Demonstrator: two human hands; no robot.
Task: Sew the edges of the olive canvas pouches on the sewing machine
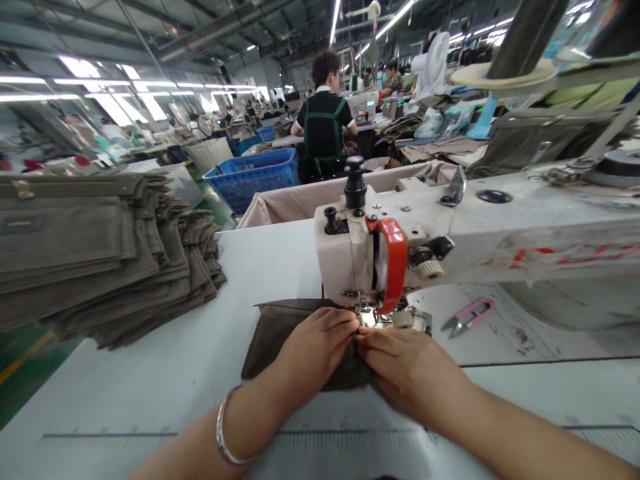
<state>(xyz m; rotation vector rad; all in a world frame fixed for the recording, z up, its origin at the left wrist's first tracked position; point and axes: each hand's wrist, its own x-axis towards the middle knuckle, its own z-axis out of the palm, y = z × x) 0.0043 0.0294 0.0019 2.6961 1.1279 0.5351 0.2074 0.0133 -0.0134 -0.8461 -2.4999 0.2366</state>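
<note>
My left hand [320, 347] and right hand [413, 367]: close together at the fingertips, pinching or merely pressing, I cannot tell. Brown fabric [270, 337]: beneath both. Sewing machine [343, 260]: just beyond them. Pink snips [469, 317]: beyond, rightward. Folded stack [125, 247]: off to their left.

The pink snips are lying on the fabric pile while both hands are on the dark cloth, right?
No: the head view shows the pink snips at the right, on the sewing machine's bed. The left hand and right hand are indeed on the dark cloth.
</note>
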